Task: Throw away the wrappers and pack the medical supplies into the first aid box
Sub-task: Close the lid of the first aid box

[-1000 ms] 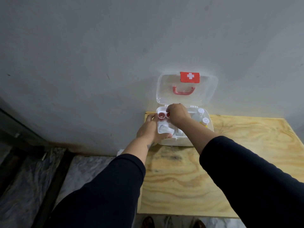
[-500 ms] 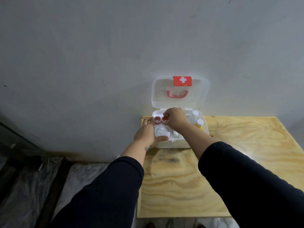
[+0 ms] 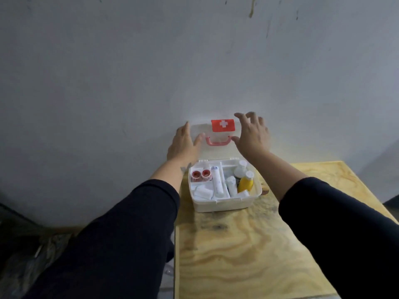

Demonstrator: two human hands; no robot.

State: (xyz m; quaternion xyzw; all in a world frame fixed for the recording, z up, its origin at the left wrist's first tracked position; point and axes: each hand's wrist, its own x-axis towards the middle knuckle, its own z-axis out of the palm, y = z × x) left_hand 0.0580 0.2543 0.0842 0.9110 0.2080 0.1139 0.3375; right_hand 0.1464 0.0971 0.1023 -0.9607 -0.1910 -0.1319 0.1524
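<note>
My left hand (image 3: 183, 145) is spreading flat at the left edge of the upright clear lid (image 3: 218, 152), holding nothing; below it the first aid box (image 3: 224, 203) is sitting open on the plywood worktop (image 3: 248, 255) against the grey wall (image 3: 151, 72), red tape rolls (image 3: 200, 174), white bandage rolls (image 3: 217, 184) and a yellow bottle (image 3: 246, 182) filling its compartments; my right hand (image 3: 252, 134) is reaching the lid's right edge, fingers splayed, empty.

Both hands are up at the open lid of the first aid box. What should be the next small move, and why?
Probably take the lid at both side edges and swing it down shut. The box already holds rolls, tape and bottles, and the left hand and right hand are open at the lid's sides, gripping nothing.
</note>
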